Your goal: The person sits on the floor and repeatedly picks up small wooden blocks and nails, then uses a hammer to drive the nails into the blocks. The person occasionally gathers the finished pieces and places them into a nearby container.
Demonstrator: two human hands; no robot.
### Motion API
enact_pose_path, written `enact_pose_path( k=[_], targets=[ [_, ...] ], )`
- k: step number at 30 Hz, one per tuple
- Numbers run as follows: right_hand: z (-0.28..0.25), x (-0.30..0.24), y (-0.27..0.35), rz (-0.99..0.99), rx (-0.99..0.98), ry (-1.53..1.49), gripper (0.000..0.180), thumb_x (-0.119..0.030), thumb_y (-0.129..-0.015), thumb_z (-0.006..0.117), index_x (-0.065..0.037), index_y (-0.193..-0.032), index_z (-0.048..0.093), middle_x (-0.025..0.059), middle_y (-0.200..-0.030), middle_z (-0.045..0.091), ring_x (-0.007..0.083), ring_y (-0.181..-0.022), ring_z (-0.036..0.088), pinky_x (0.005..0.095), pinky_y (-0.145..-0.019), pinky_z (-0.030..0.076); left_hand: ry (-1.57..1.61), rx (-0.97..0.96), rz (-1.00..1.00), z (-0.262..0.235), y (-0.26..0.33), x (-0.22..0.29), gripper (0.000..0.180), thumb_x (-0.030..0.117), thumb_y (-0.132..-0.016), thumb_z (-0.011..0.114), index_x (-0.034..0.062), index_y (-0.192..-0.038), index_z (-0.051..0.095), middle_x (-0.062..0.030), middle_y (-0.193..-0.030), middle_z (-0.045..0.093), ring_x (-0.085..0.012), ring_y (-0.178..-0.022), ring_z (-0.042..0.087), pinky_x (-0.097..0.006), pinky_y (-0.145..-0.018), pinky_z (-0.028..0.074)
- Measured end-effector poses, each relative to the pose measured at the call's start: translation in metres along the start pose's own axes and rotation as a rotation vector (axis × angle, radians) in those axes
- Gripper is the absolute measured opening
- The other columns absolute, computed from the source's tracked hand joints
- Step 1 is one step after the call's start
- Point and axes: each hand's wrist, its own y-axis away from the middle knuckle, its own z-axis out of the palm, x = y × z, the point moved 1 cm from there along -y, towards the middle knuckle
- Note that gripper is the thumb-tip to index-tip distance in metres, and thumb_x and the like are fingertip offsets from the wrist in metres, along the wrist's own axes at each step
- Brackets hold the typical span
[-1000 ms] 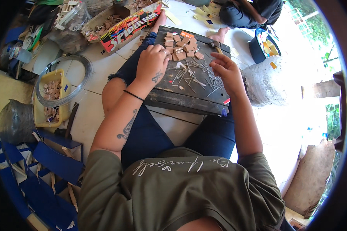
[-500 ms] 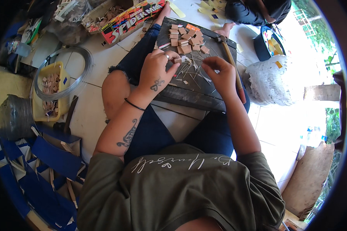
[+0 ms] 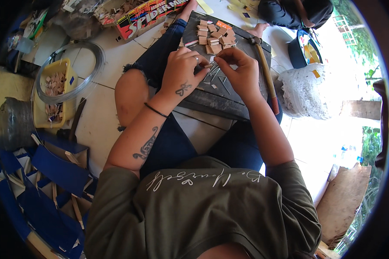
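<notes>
My left hand (image 3: 183,73) is closed in a pinch over the dark board (image 3: 207,102), its fingertips on a small brown wooden piece (image 3: 208,66). Right beside that piece are the pinched fingers of my right hand (image 3: 243,72); whatever is between them is too small to name. Short thin metal wires (image 3: 217,77) lie scattered on the board under both hands. Beyond my fingers sits a heap of small square wooden pieces (image 3: 214,36), next to an orange scrap (image 3: 223,24). A hammer (image 3: 266,71) with a wooden handle rests along the board's right side.
To the left, a coil of wire (image 3: 100,73) leans over a yellow basket (image 3: 68,115) of wooden bits. Blue box-like pieces (image 3: 60,166) pile up at lower left. A dark tub (image 3: 294,55) and a whitish sack (image 3: 304,93) stand right. Another person's legs (image 3: 276,15) show at the far side.
Both hands have come together: my left moved right with the wooden piece, and my right moved left to meet it. The view has shifted slightly.
</notes>
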Motion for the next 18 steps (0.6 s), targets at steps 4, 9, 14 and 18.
enact_pose_path(
  k=[4, 9, 14, 18],
  targets=[
    [0.0013, -0.0039, -0.0011, -0.034, -0.029, 0.046, 0.011, -0.005, -0.081, 0.074, 0.0, -0.088, 0.068, 0.0065, -0.079, 0.071, 0.0114, -0.076, 0.069, 0.0261, -0.074, 0.053, 0.001, -0.024, -0.021, 0.0016, -0.0005, -0.0019, 0.009, 0.013, -0.072, 0.077, 0.0101, -0.078, 0.071, 0.0015, -0.077, 0.066, -0.0212, -0.086, 0.059, -0.037, -0.078, 0.043],
    [0.0009, -0.0045, -0.0019, -0.055, -0.054, 0.084, 0.01, -0.005, -0.082, 0.073, 0.001, -0.089, 0.068, 0.0082, -0.08, 0.07, 0.0131, -0.077, 0.07, 0.0268, -0.072, 0.053, -0.003, -0.026, -0.025, 0.0028, -0.0006, -0.0035, 0.009, 0.013, -0.071, 0.078, 0.0099, -0.077, 0.071, 0.0013, -0.077, 0.066, -0.0216, -0.085, 0.06, -0.037, -0.078, 0.043],
    [0.0011, -0.0028, -0.002, -0.082, -0.06, 0.114, 0.011, -0.005, -0.081, 0.073, 0.001, -0.089, 0.068, 0.0098, -0.082, 0.07, 0.0155, -0.076, 0.07, 0.0278, -0.072, 0.054, -0.005, -0.031, -0.024, 0.0031, -0.0004, -0.0039, 0.01, 0.014, -0.072, 0.078, 0.01, -0.078, 0.071, 0.0009, -0.077, 0.067, -0.0215, -0.086, 0.06, -0.037, -0.078, 0.043],
    [0.0001, -0.0011, -0.005, -0.114, -0.091, 0.159, 0.012, -0.007, -0.082, 0.073, 0.001, -0.09, 0.068, 0.0109, -0.083, 0.07, 0.0171, -0.077, 0.071, 0.0288, -0.072, 0.054, -0.012, -0.05, -0.035, 0.0032, -0.0002, -0.0042, 0.01, 0.015, -0.073, 0.077, 0.01, -0.079, 0.071, 0.0008, -0.078, 0.067, -0.0217, -0.086, 0.06, -0.037, -0.079, 0.042]
  ],
)
